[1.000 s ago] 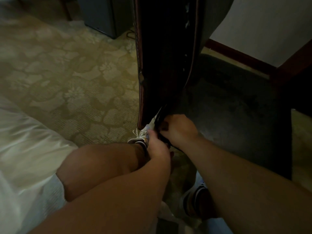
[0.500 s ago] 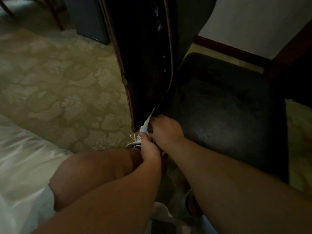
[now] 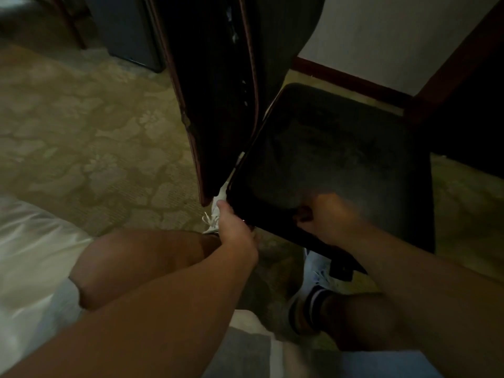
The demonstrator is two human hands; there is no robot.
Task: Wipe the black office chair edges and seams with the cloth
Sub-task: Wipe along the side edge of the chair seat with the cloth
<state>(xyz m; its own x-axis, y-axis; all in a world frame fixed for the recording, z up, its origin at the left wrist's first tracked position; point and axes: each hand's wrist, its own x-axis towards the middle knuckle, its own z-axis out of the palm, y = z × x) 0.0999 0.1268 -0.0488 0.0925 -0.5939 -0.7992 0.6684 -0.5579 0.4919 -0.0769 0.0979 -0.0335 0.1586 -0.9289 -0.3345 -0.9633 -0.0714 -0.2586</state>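
Gripping chair seat (image 3: 341,159) near edge: left hand (image 3: 234,227) pinched white cloth (image 3: 222,195); right hand (image 3: 330,219) clamped, blurred.

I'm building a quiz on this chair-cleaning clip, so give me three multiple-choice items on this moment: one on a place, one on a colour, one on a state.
1. Where is the cloth?
A. In the gap between backrest and seat corner, above the left hand
B. Spread flat on the carpet
C. Draped over the right forearm

2. What colour is the cloth?
A. Red
B. White
C. Dark green

3. What is the right hand doing?
A. Hanging free at the person's side
B. Resting flat on the bed
C. Gripping the near edge of the seat

Answers:
1 A: a light strip shows just above the left hand, between the backrest and the seat's corner.
2 B: it stands out pale against the black chair.
3 C: though blurred, its fingers curl over the seat's front edge.
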